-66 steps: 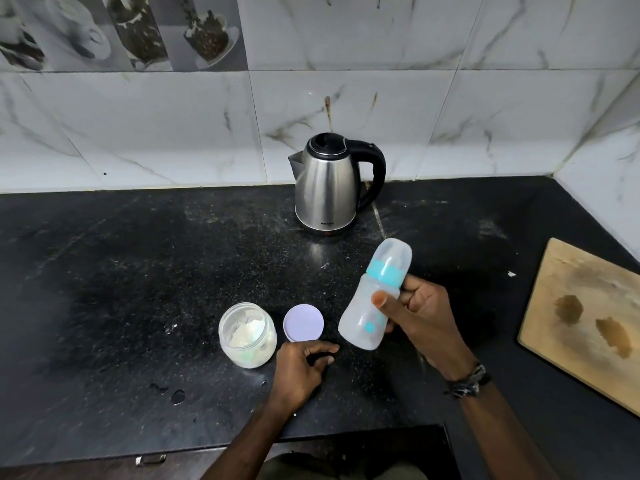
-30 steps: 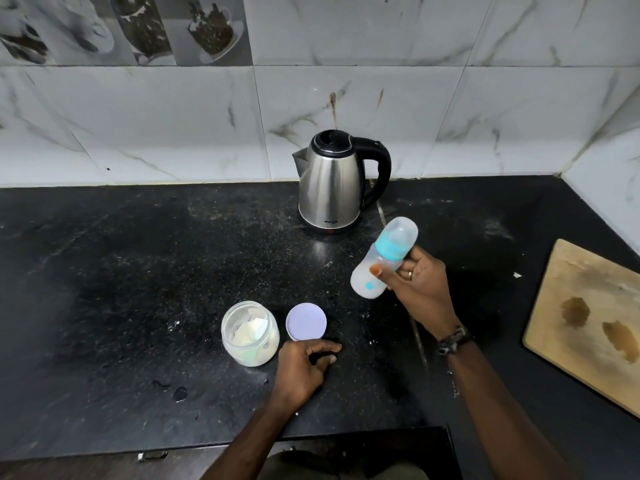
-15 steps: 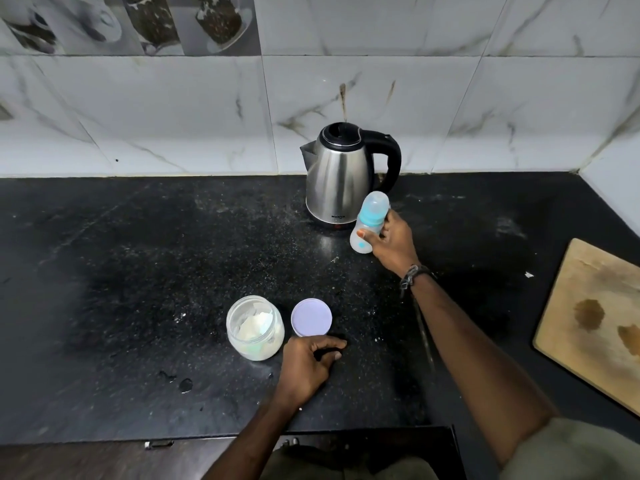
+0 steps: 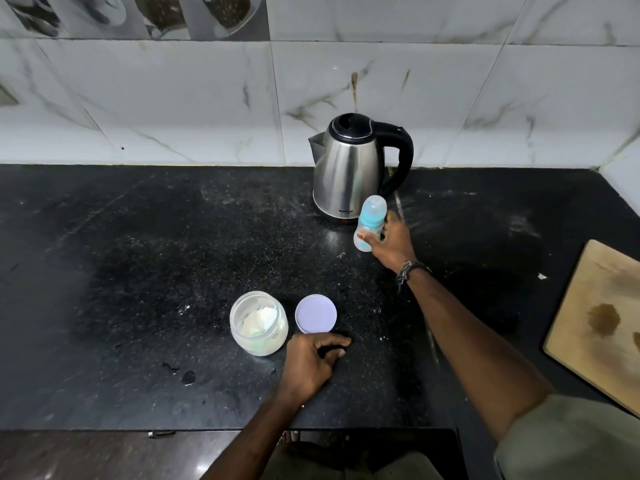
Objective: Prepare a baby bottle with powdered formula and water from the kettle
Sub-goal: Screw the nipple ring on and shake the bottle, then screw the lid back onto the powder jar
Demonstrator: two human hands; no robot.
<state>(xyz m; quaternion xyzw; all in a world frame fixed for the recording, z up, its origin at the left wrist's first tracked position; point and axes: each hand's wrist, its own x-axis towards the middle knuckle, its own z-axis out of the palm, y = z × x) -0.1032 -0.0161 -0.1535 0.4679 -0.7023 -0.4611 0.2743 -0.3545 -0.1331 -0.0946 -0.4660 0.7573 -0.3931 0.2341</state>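
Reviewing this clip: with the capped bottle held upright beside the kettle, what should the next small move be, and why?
Probably let go of the baby bottle and leave it standing in front of the kettle. The right hand grips it upright, low over the counter, its cap on. The powder jar is open, its lid beside it, and the left hand rests idle nearby.

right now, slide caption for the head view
Right hand holds baby bottle beside kettle; left hand rests near open formula jar.
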